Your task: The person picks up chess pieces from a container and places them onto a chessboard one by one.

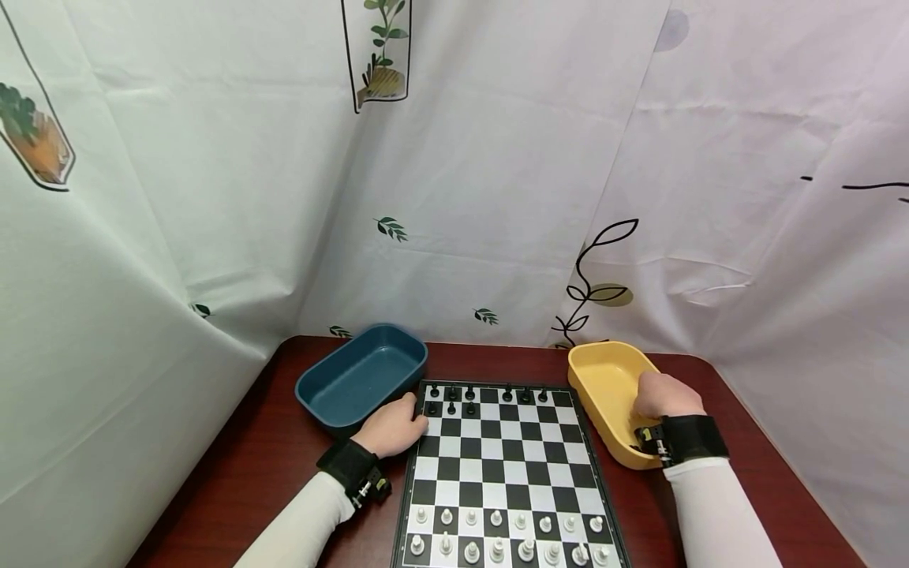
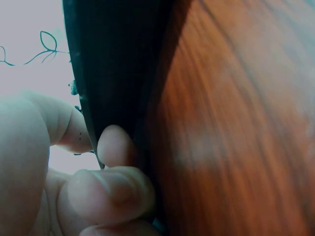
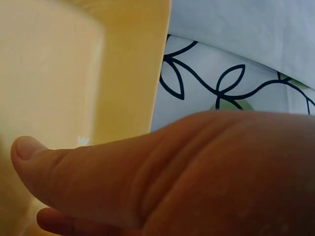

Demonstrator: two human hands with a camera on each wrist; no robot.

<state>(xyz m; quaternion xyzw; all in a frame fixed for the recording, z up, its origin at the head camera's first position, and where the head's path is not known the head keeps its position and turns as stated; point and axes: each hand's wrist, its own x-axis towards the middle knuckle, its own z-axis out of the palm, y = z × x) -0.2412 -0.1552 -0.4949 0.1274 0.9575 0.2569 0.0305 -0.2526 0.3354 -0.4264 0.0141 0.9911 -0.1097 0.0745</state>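
Note:
A black-and-white chessboard [image 1: 500,450] lies on the table. My left hand [image 1: 392,426] grips its left edge near the far corner; in the left wrist view the fingers [image 2: 115,191] bend around the dark side of the board [image 2: 118,59]. My right hand [image 1: 667,397] reaches down into a yellow tray [image 1: 578,369] right of the board. In the right wrist view its thumb [image 3: 74,169] stretches out over the tray's inside, a fingertip showing beneath; whether it holds anything I cannot tell. Several black chess pieces [image 1: 469,393] stand on the far rows, several white chess pieces [image 1: 497,550] on the near two.
A blue tray [image 1: 330,379] sits at the far left, close to the board's corner and my left hand. The dark red-brown table [image 1: 234,473] ends at a white cloth backdrop [image 1: 483,197] printed with leaves and plants.

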